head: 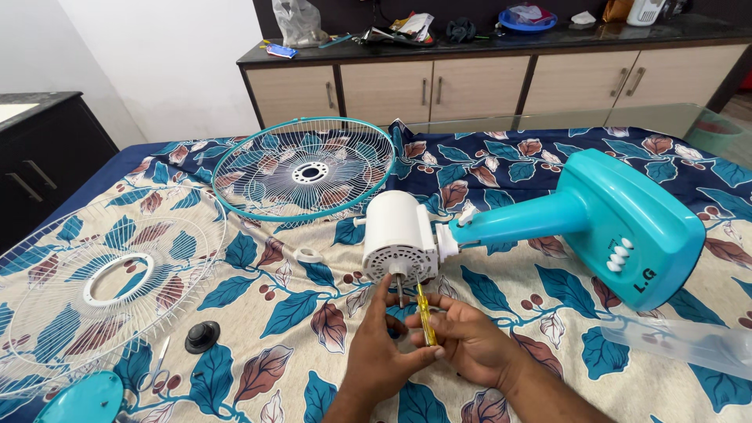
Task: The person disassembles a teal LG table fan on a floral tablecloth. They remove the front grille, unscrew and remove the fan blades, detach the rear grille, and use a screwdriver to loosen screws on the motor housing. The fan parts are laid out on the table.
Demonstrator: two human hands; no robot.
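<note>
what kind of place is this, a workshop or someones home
Most likely a home room, not a workshop: the taken-apart fan lies on a leaf-print bedsheet, with a wooden sideboard of household clutter behind.

Two hands at work: left hand (382, 354) and right hand (468, 342). One yellow-handled screwdriver (425, 316) between them. One white fan motor housing (399, 237), with one metal shaft (400, 291) sticking out. One turquoise fan stand (603, 222), bearing four white buttons (619, 254). Two wire fan guards: one teal-rimmed guard (304, 168) and one white guard (98, 286). One black knob (202, 336). One white ring piece (309, 254). One pair of scissors (155, 371). One clear fan blade (689, 341) at the right edge. One floral bedsheet (298, 329) beneath everything. One sideboard (501, 78) behind, showing five cabinet doors. One blue bowl (526, 20) on top.
</note>
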